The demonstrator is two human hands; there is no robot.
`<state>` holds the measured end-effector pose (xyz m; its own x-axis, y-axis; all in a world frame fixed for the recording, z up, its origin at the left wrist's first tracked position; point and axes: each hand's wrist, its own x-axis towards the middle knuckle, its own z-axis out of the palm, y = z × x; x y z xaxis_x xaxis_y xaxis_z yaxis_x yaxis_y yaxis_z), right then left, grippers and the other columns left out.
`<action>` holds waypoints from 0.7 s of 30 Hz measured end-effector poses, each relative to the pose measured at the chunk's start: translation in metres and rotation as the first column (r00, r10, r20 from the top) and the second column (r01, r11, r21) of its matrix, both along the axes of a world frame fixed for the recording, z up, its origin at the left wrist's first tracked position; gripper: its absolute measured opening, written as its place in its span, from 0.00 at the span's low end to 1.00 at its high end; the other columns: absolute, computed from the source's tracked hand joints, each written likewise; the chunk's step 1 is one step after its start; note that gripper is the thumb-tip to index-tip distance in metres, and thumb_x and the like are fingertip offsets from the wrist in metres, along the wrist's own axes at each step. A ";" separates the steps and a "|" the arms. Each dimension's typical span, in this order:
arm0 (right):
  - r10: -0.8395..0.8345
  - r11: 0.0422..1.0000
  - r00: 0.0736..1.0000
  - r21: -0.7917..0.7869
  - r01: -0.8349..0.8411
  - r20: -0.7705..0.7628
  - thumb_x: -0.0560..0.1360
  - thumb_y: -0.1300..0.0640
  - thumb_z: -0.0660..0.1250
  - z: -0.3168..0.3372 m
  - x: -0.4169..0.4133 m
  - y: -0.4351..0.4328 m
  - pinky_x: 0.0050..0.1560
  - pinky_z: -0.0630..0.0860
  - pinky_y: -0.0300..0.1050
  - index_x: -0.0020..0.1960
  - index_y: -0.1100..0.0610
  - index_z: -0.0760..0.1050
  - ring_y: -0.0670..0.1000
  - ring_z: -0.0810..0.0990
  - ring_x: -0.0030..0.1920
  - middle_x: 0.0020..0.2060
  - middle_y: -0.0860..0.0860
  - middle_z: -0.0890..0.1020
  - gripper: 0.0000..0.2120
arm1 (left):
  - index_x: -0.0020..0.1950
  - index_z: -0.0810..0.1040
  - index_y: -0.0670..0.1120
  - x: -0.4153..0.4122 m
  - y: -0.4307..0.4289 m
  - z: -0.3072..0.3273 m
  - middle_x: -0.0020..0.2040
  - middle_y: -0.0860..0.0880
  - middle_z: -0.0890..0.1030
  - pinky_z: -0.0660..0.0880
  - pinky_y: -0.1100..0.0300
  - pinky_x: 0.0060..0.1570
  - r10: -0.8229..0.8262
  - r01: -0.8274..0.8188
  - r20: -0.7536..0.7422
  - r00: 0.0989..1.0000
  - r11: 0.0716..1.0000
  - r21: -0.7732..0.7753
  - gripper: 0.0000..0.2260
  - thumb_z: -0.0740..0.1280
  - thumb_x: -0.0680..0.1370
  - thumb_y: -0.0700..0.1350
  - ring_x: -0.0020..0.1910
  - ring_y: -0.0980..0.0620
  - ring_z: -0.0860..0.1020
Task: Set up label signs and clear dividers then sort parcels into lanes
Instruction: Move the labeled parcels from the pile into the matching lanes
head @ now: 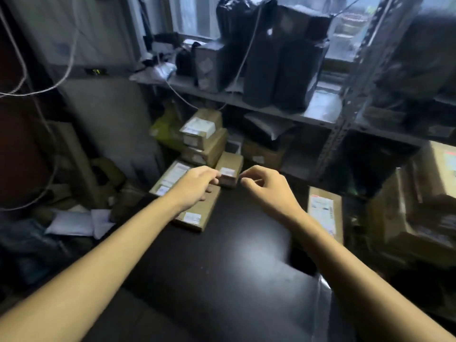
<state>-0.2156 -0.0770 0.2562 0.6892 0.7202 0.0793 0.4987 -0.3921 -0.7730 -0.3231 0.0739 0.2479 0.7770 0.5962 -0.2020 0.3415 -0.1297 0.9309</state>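
Note:
A small brown parcel point(227, 178) with a white label stands at the far edge of the black table point(222, 267). My left hand point(197, 186) grips its left side with the fingertips. My right hand point(266, 188) is curled, its pinched thumb and forefinger touching the parcel's right side. A flat brown parcel point(191, 218) lies under my left wrist at the table's far left. Another labelled parcel point(323, 213) lies along the right edge. No label signs or dividers are visible.
Stacked cardboard boxes point(202, 139) sit just behind the small parcel. Above them a metal shelf point(318, 114) carries black wrapped packages point(271, 58). More boxes point(419, 206) pile up at the right. White padded mailers point(71, 223) and cables lie at the left.

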 end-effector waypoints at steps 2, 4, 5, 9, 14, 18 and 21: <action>0.013 1.000 1.000 0.016 -0.013 -0.002 0.75 0.55 0.65 -0.005 -0.009 0.027 0.45 0.74 0.41 0.48 0.52 0.82 0.45 0.81 0.46 0.42 0.45 0.84 0.07 | 0.53 0.78 0.47 -0.015 0.028 -0.003 0.50 0.48 0.78 0.71 0.59 0.43 0.009 -0.009 -0.016 1.000 1.000 -0.001 0.09 0.58 0.83 0.45 0.46 0.52 0.75; 0.042 0.999 0.999 0.015 -0.042 -0.001 0.75 0.55 0.65 -0.008 -0.016 0.055 0.44 0.73 0.40 0.47 0.52 0.82 0.43 0.80 0.45 0.41 0.44 0.83 0.07 | 0.53 0.78 0.46 -0.027 0.053 -0.004 0.49 0.47 0.77 0.70 0.61 0.41 0.048 -0.048 0.001 0.999 0.999 -0.014 0.09 0.58 0.82 0.44 0.44 0.52 0.74; 0.053 0.998 0.999 0.015 -0.053 -0.004 0.76 0.55 0.65 -0.009 -0.019 0.068 0.44 0.73 0.39 0.48 0.53 0.82 0.43 0.80 0.45 0.41 0.44 0.83 0.07 | 0.52 0.79 0.45 -0.032 0.064 -0.005 0.48 0.46 0.77 0.69 0.62 0.38 0.065 -0.064 0.016 0.998 0.998 -0.027 0.09 0.59 0.82 0.44 0.42 0.53 0.73; 0.075 0.997 0.997 0.005 -0.075 -0.012 0.76 0.55 0.65 -0.015 -0.021 0.109 0.48 0.77 0.42 0.50 0.53 0.82 0.43 0.81 0.46 0.43 0.45 0.84 0.08 | 0.51 0.79 0.47 -0.037 0.101 -0.012 0.47 0.48 0.78 0.69 0.63 0.38 0.078 -0.078 0.018 0.997 0.997 -0.025 0.10 0.58 0.82 0.43 0.43 0.52 0.73; 0.084 0.996 0.995 -0.013 -0.085 -0.062 0.77 0.54 0.64 -0.035 -0.006 0.147 0.53 0.79 0.46 0.51 0.52 0.82 0.41 0.81 0.47 0.44 0.42 0.84 0.08 | 0.51 0.79 0.50 -0.019 0.138 -0.028 0.47 0.52 0.80 0.74 0.67 0.38 0.085 -0.085 -0.006 0.996 0.996 0.000 0.11 0.57 0.83 0.43 0.45 0.55 0.76; 0.046 0.998 0.991 -0.025 -0.049 -0.124 0.77 0.54 0.64 -0.058 0.027 0.178 0.54 0.80 0.51 0.51 0.51 0.82 0.43 0.82 0.47 0.44 0.43 0.84 0.08 | 0.50 0.79 0.51 0.015 0.171 -0.046 0.49 0.52 0.82 0.74 0.63 0.42 0.076 -0.076 -0.021 0.997 0.997 0.018 0.11 0.58 0.82 0.42 0.46 0.54 0.77; 0.023 1.000 0.978 0.014 -0.020 -0.208 0.77 0.56 0.65 -0.079 0.053 0.204 0.54 0.80 0.53 0.48 0.52 0.82 0.44 0.83 0.46 0.41 0.46 0.85 0.07 | 0.48 0.80 0.52 0.040 0.200 -0.065 0.47 0.54 0.83 0.74 0.60 0.44 0.122 -0.121 -0.018 0.992 0.991 0.059 0.11 0.60 0.82 0.41 0.47 0.55 0.78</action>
